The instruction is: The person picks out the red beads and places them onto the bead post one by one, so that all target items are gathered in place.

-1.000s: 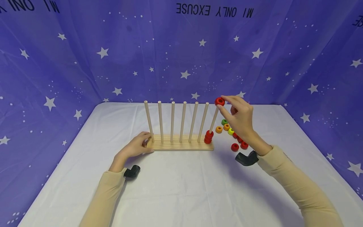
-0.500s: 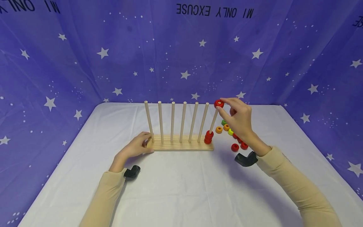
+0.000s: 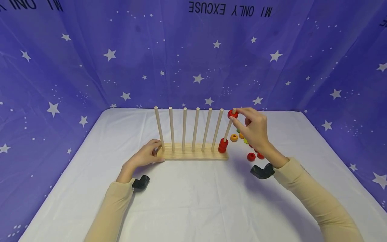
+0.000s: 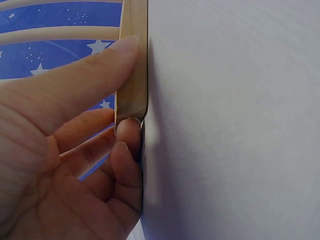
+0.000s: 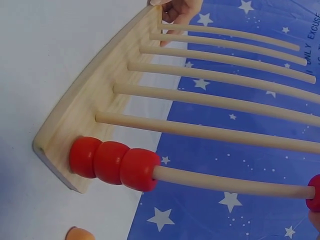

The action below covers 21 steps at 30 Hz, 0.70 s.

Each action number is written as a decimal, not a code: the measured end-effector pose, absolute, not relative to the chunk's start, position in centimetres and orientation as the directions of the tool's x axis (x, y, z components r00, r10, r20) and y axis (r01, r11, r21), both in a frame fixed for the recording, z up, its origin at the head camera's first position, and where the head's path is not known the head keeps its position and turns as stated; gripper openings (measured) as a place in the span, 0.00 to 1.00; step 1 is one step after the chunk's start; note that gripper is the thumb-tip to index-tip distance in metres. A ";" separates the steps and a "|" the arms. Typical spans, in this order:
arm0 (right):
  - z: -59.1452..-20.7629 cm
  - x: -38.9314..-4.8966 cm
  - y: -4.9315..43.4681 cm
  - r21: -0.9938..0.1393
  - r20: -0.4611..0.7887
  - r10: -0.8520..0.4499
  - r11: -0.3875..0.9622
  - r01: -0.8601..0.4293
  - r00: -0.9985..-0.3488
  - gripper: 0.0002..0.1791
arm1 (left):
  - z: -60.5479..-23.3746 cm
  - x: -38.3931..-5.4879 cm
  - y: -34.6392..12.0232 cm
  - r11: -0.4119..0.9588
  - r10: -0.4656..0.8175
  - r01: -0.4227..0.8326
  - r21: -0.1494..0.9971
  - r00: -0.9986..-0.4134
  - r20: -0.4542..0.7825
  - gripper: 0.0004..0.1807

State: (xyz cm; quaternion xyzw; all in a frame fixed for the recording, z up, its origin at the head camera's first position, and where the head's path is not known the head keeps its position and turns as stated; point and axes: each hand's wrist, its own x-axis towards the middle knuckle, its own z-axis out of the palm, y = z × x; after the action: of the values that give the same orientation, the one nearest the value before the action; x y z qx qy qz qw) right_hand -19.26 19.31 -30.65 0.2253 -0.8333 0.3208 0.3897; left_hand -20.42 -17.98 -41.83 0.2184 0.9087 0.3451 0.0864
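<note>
A wooden peg rack (image 3: 195, 155) with a row of upright pegs stands on the table. My left hand (image 3: 146, 155) grips its left end; the left wrist view shows the thumb on the front edge and the fingers bent behind the end. My right hand (image 3: 253, 127) pinches a red bead (image 3: 231, 115) between thumb and fingertips. This bead is around the top of the rightmost peg (image 5: 235, 184), whose tip pokes out above it. Three red beads (image 5: 112, 162) are stacked at the foot of that same peg. The other pegs are bare.
Loose beads lie on the white table right of the rack, partly hidden behind the right hand: an orange bead (image 3: 234, 137), a red bead (image 3: 251, 156), and several more in yellow, green, orange and red. A purple starry curtain (image 3: 193, 50) surrounds the table's back and sides.
My right hand has moved slightly down and left, bringing the red bead from above the rightmost peg's tip to around it. The left hand stays on the rack's end.
</note>
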 end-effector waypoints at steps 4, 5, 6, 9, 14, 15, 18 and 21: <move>-30.9 -19.3 19.3 -0.368 0.788 -0.122 0.694 -0.619 -0.604 0.15 | -41.9 -20.5 -18.0 0.667 0.458 0.342 0.662 -0.889 -0.002 0.40; -31.0 -19.3 19.3 -0.371 0.787 -0.119 0.693 -0.618 -0.606 0.16 | -41.9 -20.5 -18.0 0.667 0.459 0.343 0.661 -0.889 -0.001 0.40; -31.0 -19.3 19.3 -0.373 0.783 -0.119 0.695 -0.615 -0.610 0.16 | -41.9 -20.5 -18.0 0.666 0.459 0.343 0.662 -0.889 -0.001 0.40; -31.3 -19.2 19.3 -0.380 0.774 -0.121 0.695 -0.610 -0.621 0.15 | -41.9 -20.4 -18.0 0.669 0.458 0.342 0.660 -0.889 -0.003 0.40; -31.8 -19.2 19.3 -0.374 0.763 -0.137 0.703 -0.605 -0.632 0.12 | -41.9 -20.4 -18.0 0.672 0.458 0.342 0.656 -0.889 -0.006 0.40; -31.8 -19.2 19.3 -0.370 0.762 -0.141 0.706 -0.604 -0.632 0.12 | -41.8 -20.4 -18.0 0.672 0.458 0.341 0.658 -0.889 -0.006 0.40; -32.1 -19.2 19.4 -0.367 0.757 -0.147 0.711 -0.600 -0.637 0.12 | -41.8 -20.4 -18.0 0.669 0.458 0.342 0.660 -0.889 -0.005 0.40; -32.3 -19.1 19.4 -0.371 0.744 -0.152 0.717 -0.591 -0.651 0.12 | -41.7 -20.4 -17.9 0.669 0.459 0.342 0.660 -0.889 -0.005 0.40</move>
State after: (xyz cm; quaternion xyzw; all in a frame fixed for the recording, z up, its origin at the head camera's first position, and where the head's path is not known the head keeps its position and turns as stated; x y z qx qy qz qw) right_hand -19.11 19.36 -32.29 0.2171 -0.8551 0.3073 0.3567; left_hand -20.39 -17.94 -41.75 0.2199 0.9095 0.3423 0.0855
